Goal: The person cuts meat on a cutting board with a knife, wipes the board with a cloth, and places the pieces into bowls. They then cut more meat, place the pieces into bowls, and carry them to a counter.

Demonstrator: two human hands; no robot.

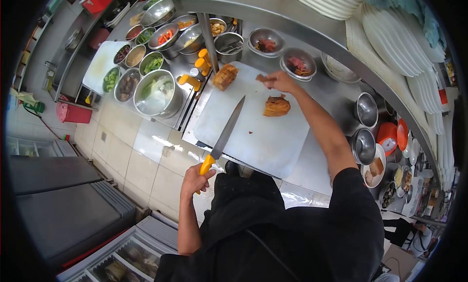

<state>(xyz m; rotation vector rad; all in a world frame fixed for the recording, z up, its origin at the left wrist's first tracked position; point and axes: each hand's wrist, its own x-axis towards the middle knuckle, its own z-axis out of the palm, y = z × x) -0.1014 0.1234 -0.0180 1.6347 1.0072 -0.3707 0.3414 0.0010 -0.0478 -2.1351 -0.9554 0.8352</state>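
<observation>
My left hand [197,180] is wrapped round the yellow handle of a long knife [228,130], whose blade points up over the left part of a white cutting board [219,111]. Near the board's far edge, my right hand [281,82] pinches a small brown piece [263,79]. Just below that hand a chunk of browned meat [277,106] lies on the board. A second browned chunk [225,77] rests at the board's far left corner. One tiny reddish scrap [250,132] lies nearer to me.
Two metal bowls [266,42] with sliced food stand beyond the board. On the left are a large steel pot [157,93], yellow-capped bottles [189,82] and several ingredient bowls. A metal shelf [312,14] with stacked plates arches overhead. More bowls [366,109] stand right; a person [420,238] is at lower right.
</observation>
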